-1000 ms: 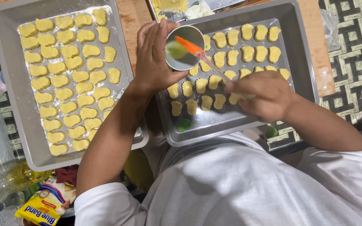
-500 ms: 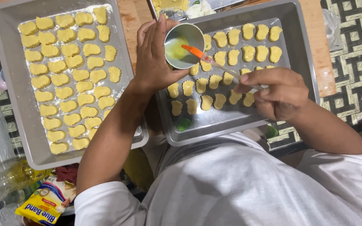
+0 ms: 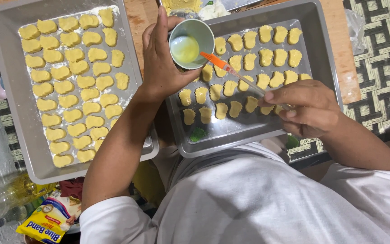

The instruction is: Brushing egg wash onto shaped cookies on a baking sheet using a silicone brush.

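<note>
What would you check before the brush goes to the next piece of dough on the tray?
1. Left hand grips the small cup: ok.
2. Pale liquid in the cup: ok.
3. Right hand holds the brush: ok.
4. Orange tip loaded with liquid: cannot tell.
5. Dough pieces apart on the right tray: ok.
6. Which pieces are already coated: cannot tell.

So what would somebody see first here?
Probably the rows of little yellow dough pieces filling the grey tray on the left. Next, in the middle, the left hand holds a small cup, and the right hand holds an orange-tipped brush at it.
</note>
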